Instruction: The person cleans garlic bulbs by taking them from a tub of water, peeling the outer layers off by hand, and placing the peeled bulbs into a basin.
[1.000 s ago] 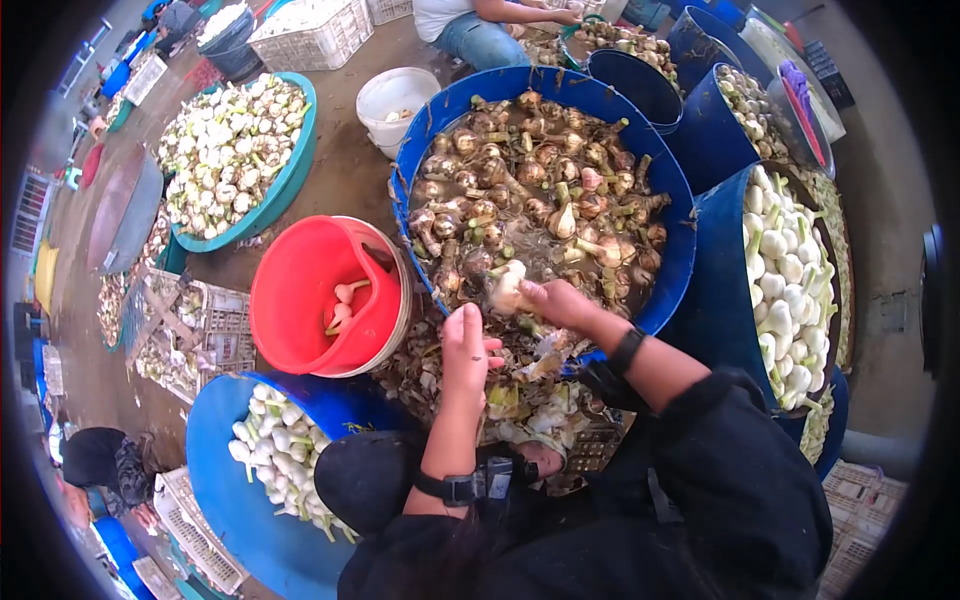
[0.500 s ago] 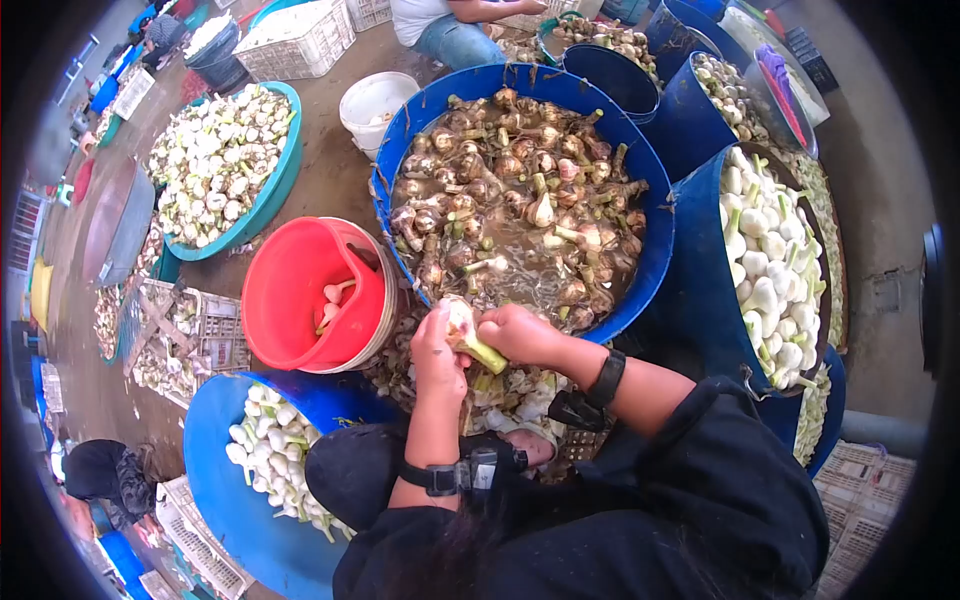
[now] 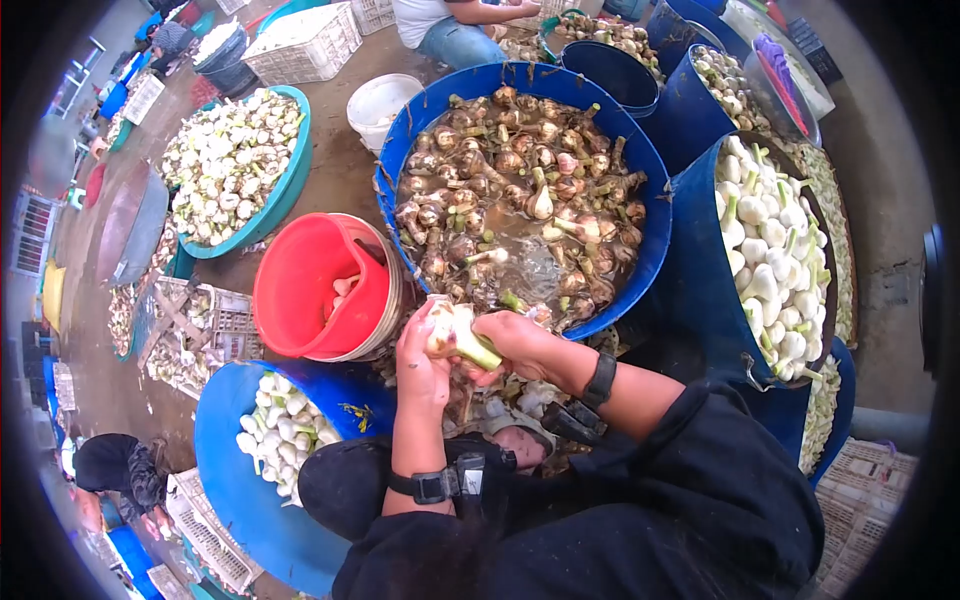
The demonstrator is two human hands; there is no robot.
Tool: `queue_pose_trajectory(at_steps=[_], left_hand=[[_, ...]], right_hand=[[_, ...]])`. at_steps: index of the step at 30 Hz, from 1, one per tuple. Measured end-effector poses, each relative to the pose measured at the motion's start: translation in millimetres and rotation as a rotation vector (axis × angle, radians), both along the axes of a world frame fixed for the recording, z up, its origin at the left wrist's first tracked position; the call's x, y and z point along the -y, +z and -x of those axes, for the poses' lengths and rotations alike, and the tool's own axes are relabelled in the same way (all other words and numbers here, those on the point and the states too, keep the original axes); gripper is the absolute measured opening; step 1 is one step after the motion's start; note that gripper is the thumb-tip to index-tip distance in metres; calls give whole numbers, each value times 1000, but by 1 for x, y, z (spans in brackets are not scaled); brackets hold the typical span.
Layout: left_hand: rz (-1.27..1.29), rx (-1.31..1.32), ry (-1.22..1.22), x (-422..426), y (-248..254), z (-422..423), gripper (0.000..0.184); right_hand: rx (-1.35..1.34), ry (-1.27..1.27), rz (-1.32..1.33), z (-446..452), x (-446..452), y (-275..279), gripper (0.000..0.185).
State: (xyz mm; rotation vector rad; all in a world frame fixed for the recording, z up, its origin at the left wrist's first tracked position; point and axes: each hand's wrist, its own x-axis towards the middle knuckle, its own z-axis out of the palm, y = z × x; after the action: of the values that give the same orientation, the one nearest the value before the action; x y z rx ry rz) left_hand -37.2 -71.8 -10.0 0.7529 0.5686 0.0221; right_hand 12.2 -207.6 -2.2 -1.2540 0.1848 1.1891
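Note:
A garlic bulb [image 3: 452,332], partly peeled white with a thick green stem, sits between my hands near the front rim of the big blue tub [image 3: 385,165]. My left hand [image 3: 424,368] grips the bulb from its left side. From the right, my right hand [image 3: 518,345] is closed around the stem side, its thumb over the stem; some of its fingers are hidden. Unpeeled brown garlic [image 3: 510,160] floats in muddy water in the tub. Loose garlic skins [image 3: 520,400] lie below my hands.
A red bucket [image 3: 290,290] with a few bulbs stands left of the tub. Peeled white garlic fills a blue barrel [image 3: 690,240] at right and lies in a blue basin [image 3: 225,450] at lower left. Behind are a teal basin [image 3: 290,180], a white bucket [image 3: 375,100] and a seated person [image 3: 455,40].
My right hand has shifted from pinching at the bulb to closing round the stem. The bulb shows more white, and the water near the front rim is rippled. The view has moved slightly.

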Motion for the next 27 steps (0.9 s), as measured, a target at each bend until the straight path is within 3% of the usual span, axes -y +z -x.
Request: queue_pose_trajectory(at_steps=[2,3,4,5,6,7,8,10,12,14,15,16,18,20,22,24,25,26,27], left_hand=[[-76,71,-139,-14,10,3,44],[-86,23,-256,-25,14,3,47],[-93,-25,-374,-30,17,4,49],[-91,-23,-375,-28,19,5,49],[-356,-17,-554,-23,24,4,51],[-625,-6,-730,-18,29,3,54],[-623,3,-736,-10,36,5,54],[-1204,357,-605,13,58,12,59],[-1280,394,-662,15,49,13,55],[-1767,655,-611,11,31,12,49],[-1671,646,-513,14,21,10,37],[-1670,637,-515,17,9,9,37],[-810,411,-187,16,-8,4,24],[-62,282,47,10,3,-3,18],[108,139,103,0,-2,-5,25],[307,-13,176,-19,-14,-5,31],[435,-87,231,-28,-24,-5,35],[463,-93,254,-31,-28,-3,35],[492,-72,256,-30,-20,-2,33]], right_hand=[[-92,-136,-132,10,2,14,29],[178,1,-80,15,1,9,31],[179,2,-82,18,4,6,31],[804,47,65,22,8,4,30],[1427,93,224,24,11,9,28],[1184,139,279,20,14,14,26],[837,89,397,16,17,20,26],[238,-238,115,-1,26,-2,29],[143,-198,83,-11,38,-11,30],[-61,-308,-70,-10,42,-3,28],[-85,-291,-127,-8,44,4,26],[-93,-286,-127,-4,44,7,26],[-67,-544,-521,6,41,8,26],[-39,-535,-546,19,57,0,27],[451,-288,-224,27,72,-2,30],[293,-583,-651,28,80,37,32],[343,-557,-757,18,90,50,32],[319,-805,-588,17,88,68,34],[252,-822,-666,12,96,66,36]])
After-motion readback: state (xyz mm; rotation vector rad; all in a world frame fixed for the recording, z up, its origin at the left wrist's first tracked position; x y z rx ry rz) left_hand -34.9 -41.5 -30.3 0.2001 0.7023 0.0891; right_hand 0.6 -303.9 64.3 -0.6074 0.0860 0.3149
